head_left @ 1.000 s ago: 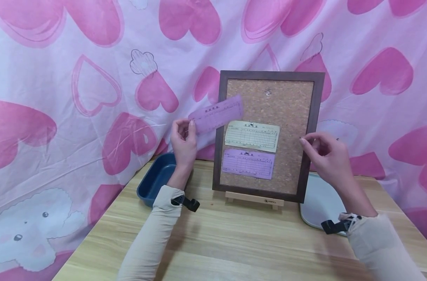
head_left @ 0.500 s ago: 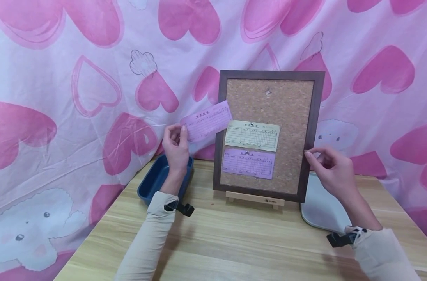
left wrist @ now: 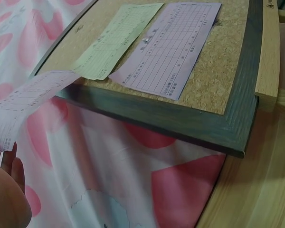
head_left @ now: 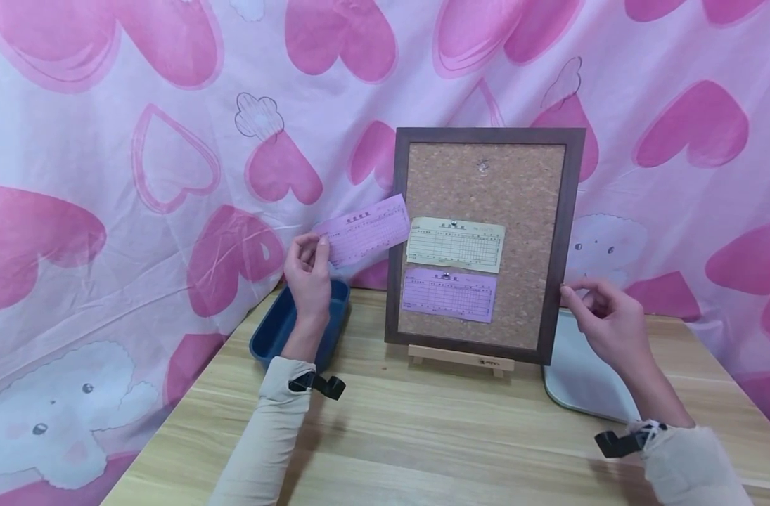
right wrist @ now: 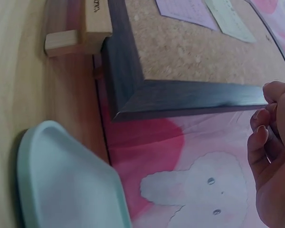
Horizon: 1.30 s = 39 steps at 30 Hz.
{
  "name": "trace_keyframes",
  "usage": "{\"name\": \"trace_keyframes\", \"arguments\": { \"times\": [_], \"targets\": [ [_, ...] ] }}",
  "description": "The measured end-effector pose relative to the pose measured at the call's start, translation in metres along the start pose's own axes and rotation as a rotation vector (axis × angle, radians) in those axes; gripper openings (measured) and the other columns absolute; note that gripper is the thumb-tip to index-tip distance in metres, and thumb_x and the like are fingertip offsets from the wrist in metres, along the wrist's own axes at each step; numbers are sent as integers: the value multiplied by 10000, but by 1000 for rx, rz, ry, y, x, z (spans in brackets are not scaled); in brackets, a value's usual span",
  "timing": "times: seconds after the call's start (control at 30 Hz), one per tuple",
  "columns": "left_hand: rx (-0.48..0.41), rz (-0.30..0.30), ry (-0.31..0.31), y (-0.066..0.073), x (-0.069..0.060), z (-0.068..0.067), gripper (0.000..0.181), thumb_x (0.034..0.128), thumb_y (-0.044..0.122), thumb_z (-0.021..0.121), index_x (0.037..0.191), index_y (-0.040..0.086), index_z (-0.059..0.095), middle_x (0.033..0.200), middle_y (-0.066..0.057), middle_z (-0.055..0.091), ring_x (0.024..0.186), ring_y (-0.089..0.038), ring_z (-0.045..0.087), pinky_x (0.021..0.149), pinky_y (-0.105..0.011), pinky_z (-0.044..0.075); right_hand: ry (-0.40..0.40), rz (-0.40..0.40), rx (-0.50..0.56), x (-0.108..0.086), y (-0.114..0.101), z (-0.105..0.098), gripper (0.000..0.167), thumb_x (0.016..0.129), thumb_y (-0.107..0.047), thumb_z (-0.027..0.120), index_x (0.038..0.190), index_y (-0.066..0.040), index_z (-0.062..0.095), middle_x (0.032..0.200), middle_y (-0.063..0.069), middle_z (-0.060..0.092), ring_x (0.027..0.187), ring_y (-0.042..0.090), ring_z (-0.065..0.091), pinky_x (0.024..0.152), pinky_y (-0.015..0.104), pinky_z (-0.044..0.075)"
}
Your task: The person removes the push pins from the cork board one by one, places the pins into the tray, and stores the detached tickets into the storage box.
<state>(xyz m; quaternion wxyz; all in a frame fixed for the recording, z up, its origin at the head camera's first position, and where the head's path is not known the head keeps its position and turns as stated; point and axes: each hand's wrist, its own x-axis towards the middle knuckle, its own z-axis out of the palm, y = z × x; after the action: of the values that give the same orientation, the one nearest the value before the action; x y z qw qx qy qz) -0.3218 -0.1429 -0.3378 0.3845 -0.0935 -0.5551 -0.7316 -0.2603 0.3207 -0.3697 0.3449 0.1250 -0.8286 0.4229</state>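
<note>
Left of the board (head_left: 527, 190), your left hand (head_left: 309, 274) pinches a slip (head_left: 367, 230); right of it, your right hand (head_left: 612, 323) curls, any hold unclear.

Head cam: furthest back, facing forward and down over wooden tabletop (head_left: 410, 450), framed corkboard (head_left: 530, 204) at 3 o'clock. Left wrist: close, from board's 9 o'clock side, easel ledge (left wrist: 269, 54) at 2. Right wrist: close, from 3 o'clock side, ledge at 11. Wrist views share board, pinned purple form (left wrist: 173, 52).
</note>
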Motion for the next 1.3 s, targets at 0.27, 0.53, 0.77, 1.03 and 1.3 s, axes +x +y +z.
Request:
{"name": "trace_keyframes", "arguments": {
  "times": [0.27,0.53,0.77,1.03,1.3],
  "targets": [
    [1,-57,54,-10,1,-15,126,1071,193,688,1155,114,637,1077,-22,704,1058,-178,654,1023,-269,535,-16,46,-17,-8,28,0,141,1005,-105,771,1143,-84,763,644,39,567,537,74,467,477,255,377],
    [36,-40,58,-17,5,-26,220,1057,96,670,1223,-48,680,1041,-28,686,1004,-149,645,915,-223,519,-53,114,-21,-9,44,1,155,1037,-190,744,1161,-98,750,664,36,616,530,105,516,467,266,408],
    [127,-38,25,-16,6,-31,221,1061,104,636,1222,7,753,1097,-66,721,960,-152,642,796,-232,488,-65,117,3,-11,49,-3,155,1040,-200,741,1146,-87,744,640,11,604,532,103,527,489,246,430],
    [223,-101,-5,-22,13,-42,230,1052,149,634,1197,38,774,1126,-3,731,1008,-139,628,852,-253,484,-118,174,-15,-13,56,-3,218,1052,-270,728,1162,-81,729,643,-15,611,557,134,550,519,254,439],
    [355,-212,-118,-12,23,-64,268,1056,214,609,1212,59,762,1145,-46,714,1010,-187,607,891,-297,477,-166,201,-47,-15,62,-5,276,1062,-310,713,1198,-71,721,685,42,651,592,142,583,546,251,454]
  ]
}}
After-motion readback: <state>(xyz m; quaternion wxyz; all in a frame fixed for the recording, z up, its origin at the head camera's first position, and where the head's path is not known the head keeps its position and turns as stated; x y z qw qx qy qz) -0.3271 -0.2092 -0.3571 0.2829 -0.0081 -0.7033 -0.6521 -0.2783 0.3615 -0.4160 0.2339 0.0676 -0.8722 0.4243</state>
